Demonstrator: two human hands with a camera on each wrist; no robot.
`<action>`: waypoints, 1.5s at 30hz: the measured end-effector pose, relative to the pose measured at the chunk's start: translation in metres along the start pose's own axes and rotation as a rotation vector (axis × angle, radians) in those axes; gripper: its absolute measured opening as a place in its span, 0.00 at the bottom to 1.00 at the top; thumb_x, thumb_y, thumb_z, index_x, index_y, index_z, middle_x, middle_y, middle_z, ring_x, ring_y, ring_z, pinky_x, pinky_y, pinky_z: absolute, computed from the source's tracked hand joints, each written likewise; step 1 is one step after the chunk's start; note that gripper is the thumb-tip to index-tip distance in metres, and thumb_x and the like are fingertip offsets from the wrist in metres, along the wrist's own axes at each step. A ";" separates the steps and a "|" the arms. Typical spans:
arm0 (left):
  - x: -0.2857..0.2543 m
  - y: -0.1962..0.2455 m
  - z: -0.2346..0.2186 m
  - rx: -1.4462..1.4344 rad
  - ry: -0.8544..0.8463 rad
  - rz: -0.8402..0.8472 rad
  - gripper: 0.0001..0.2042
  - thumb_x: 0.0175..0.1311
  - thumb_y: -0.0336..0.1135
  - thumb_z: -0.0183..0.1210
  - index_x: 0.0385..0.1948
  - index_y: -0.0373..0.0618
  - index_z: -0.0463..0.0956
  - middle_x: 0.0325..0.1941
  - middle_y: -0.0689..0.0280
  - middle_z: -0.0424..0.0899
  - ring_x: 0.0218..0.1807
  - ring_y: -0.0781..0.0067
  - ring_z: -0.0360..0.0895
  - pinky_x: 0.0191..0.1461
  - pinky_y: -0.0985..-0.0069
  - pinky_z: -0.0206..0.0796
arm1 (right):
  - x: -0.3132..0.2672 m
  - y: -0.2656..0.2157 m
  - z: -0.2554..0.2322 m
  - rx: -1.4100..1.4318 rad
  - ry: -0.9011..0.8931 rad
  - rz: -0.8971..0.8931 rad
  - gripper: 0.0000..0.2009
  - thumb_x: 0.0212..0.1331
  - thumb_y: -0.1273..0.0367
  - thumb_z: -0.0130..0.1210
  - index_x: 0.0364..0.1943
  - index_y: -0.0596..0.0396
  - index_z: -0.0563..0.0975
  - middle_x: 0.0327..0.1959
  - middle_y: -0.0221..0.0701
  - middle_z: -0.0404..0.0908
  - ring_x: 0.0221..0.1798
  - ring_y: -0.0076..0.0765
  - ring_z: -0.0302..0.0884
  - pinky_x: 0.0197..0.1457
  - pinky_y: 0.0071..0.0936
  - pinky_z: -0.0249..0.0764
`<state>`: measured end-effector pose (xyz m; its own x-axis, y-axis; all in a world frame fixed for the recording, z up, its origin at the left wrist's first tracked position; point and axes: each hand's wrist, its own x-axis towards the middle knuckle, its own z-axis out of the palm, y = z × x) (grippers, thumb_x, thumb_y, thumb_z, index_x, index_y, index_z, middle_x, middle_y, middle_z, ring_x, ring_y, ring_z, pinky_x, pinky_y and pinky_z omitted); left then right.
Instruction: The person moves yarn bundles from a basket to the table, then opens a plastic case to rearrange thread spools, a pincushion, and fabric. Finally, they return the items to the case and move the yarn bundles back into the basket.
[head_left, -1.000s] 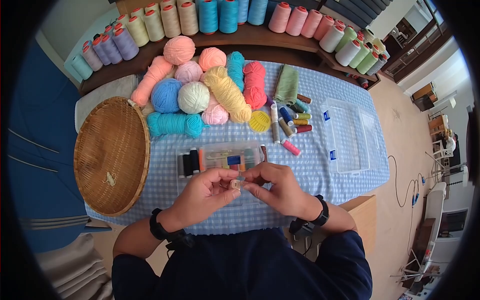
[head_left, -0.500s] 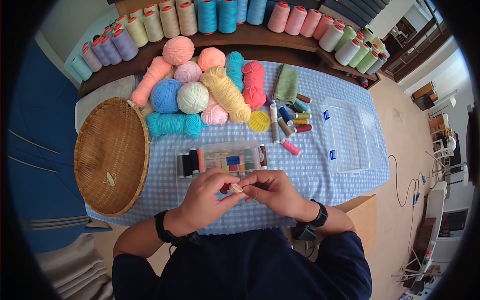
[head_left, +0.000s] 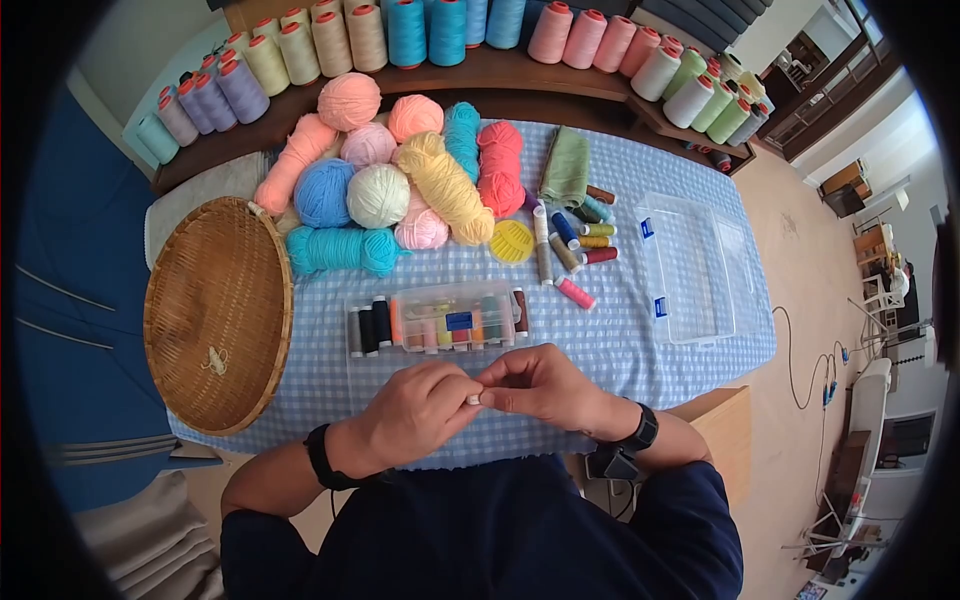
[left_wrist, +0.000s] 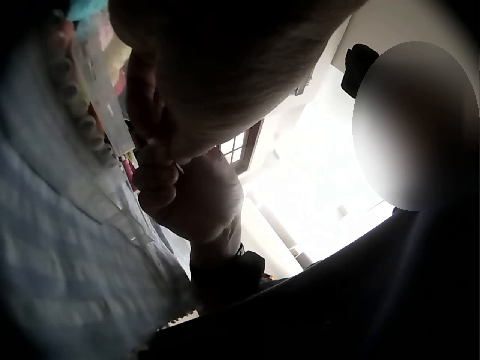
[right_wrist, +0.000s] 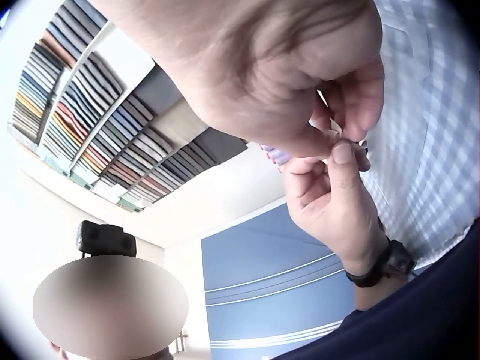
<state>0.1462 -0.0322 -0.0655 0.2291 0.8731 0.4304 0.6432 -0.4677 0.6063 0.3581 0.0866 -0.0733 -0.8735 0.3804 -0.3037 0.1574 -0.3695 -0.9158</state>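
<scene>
Close together over the near part of the table, the left hand (head_left: 420, 405) and right hand (head_left: 540, 385) meet at their fingertips. Between them is a small pale object (right_wrist: 336, 129), mostly covered by the fingers; I cannot tell what kind it is. The left fingers curl round it, while the right thumb and forefinger pinch at it. Just beyond the hands lies a clear plastic box (head_left: 420, 290) with thread spools inside. Black spools (head_left: 382, 320) stand at its left end. Dark shadow hides the fingertips in the left wrist view.
A round woven basket (head_left: 215, 310) with a small cream tangle of thread is at left. Yarn balls (head_left: 378, 197) and skeins are heaped behind the box. Loose spools (head_left: 575, 291), a yellow disc (head_left: 511, 242) and a clear lid (head_left: 690, 270) lie to the right.
Both hands have drawn slightly nearer the body. The left fingers have closed over the small pale object, which showed more plainly before. The head view has shifted a little.
</scene>
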 end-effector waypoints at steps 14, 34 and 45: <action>0.000 -0.008 -0.008 0.316 0.003 -0.058 0.23 0.60 0.26 0.73 0.58 0.33 0.80 0.60 0.51 0.84 0.63 0.47 0.81 0.69 0.55 0.75 | 0.019 -0.018 -0.011 -1.156 0.436 -0.706 0.11 0.58 0.75 0.73 0.45 0.58 0.86 0.41 0.42 0.88 0.42 0.52 0.89 0.45 0.41 0.86; -0.003 -0.019 -0.013 0.134 0.007 -0.103 0.22 0.59 0.24 0.72 0.57 0.34 0.81 0.59 0.51 0.85 0.60 0.46 0.84 0.67 0.56 0.77 | 0.017 -0.012 -0.014 -1.291 0.417 -0.675 0.14 0.54 0.77 0.66 0.47 0.55 0.84 0.38 0.35 0.83 0.37 0.44 0.88 0.38 0.38 0.85; -0.010 -0.009 -0.040 0.244 0.138 -0.058 0.18 0.57 0.27 0.74 0.49 0.39 0.82 0.60 0.52 0.84 0.61 0.44 0.82 0.67 0.53 0.75 | 0.030 -0.030 -0.028 -1.308 0.237 -0.816 0.24 0.51 0.72 0.76 0.55 0.53 0.82 0.61 0.41 0.80 0.62 0.54 0.80 0.65 0.49 0.79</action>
<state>0.1093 -0.0424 -0.0488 0.0961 0.8625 0.4968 0.8127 -0.3562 0.4611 0.3399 0.1332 -0.0624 -0.8492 0.2697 0.4541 0.0809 0.9161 -0.3928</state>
